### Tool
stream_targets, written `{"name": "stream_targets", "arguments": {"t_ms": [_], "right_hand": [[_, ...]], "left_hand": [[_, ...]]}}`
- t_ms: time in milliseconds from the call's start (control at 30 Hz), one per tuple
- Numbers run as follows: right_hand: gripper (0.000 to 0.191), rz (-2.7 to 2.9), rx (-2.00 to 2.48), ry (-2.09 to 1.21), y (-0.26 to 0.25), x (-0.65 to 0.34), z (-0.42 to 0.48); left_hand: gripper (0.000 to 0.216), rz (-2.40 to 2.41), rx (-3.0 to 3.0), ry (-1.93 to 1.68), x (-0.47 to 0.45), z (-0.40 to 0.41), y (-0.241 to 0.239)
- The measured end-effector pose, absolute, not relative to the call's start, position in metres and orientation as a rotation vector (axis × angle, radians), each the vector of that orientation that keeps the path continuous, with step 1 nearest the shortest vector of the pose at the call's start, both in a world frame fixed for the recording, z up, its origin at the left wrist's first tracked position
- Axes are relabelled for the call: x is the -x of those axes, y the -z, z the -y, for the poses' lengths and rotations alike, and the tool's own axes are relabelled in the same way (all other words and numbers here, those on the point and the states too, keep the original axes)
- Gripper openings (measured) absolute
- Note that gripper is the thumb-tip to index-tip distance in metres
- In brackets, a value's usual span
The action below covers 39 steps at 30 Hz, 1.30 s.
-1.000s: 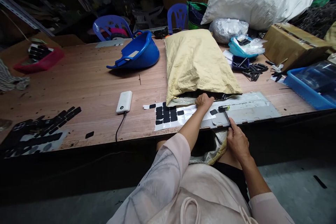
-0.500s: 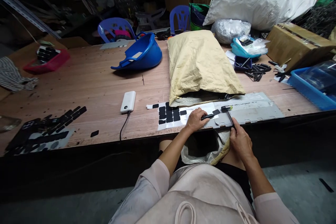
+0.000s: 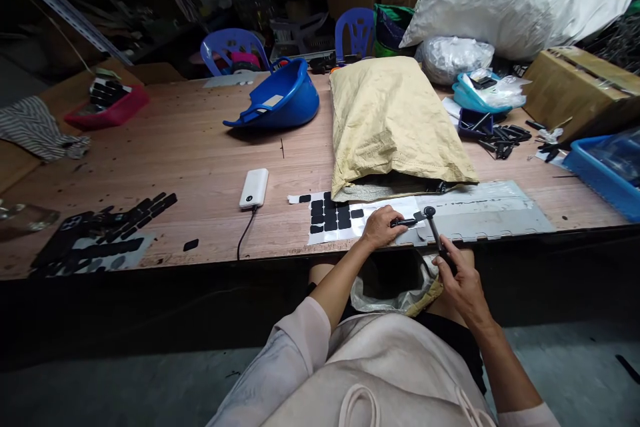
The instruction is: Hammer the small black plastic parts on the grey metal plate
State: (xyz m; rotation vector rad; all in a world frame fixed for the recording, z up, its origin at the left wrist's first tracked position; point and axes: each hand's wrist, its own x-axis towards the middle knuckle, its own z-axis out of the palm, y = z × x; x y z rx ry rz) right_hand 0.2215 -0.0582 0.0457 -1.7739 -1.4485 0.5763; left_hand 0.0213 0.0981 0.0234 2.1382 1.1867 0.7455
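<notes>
In the head view, the left hand (image 3: 383,227) rests at the near edge of the table (image 3: 210,147), its fingers closed around one end of a slim black piece (image 3: 404,222). The piece points rightward from those fingers, over a grey sheet (image 3: 493,210); it is too small and dark to tell quite what it is. The right hand (image 3: 464,283), to the right of the left one and nearer the body, is wrapped around the handle of a small hammer (image 3: 435,232). The hammer's head is just beyond the free end of the black piece, though whether it touches the sheet below cannot be told.

Directly beyond the left hand lies a yellowish sack (image 3: 400,127), its dark mouth facing the person. Just left of that hand is a white sheet bearing black rounded pads (image 3: 331,217); farther left, a white power bank (image 3: 254,188) with a cable. Below both hands, between the knees, an open bag (image 3: 424,299) hangs under the table edge.
</notes>
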Motion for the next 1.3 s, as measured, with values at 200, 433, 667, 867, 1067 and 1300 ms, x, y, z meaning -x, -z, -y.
{"name": "stream_targets", "arguments": {"t_ms": [200, 433, 667, 867, 1067, 1300], "right_hand": [[0.059, 1.48, 1.696, -0.682, -0.041, -0.213, 0.061], [0.056, 1.544, 1.698, -0.706, -0.036, -0.212, 0.062], [0.055, 1.621, 1.6, -0.649, -0.042, -0.201, 0.06], [0.056, 1.556, 1.663, -0.722, -0.042, -0.201, 0.055], [0.058, 1.472, 1.936, -0.5, -0.045, -0.222, 0.045], [0.058, 1.499, 2.082, -0.353, -0.035, -0.228, 0.039]], "left_hand": [[0.016, -1.215, -2.111, -0.712, -0.022, -0.097, -0.028], [0.016, -1.214, -2.101, -0.71, -0.022, -0.098, -0.028], [0.016, -1.203, -2.113, -0.709, -0.022, -0.097, -0.03], [0.016, -1.204, -2.106, -0.731, -0.024, -0.096, -0.028], [0.012, -1.19, -2.104, -0.736, -0.023, -0.097, -0.029], [0.034, -1.197, -2.044, -0.759, -0.019, -0.096, -0.036]]}}
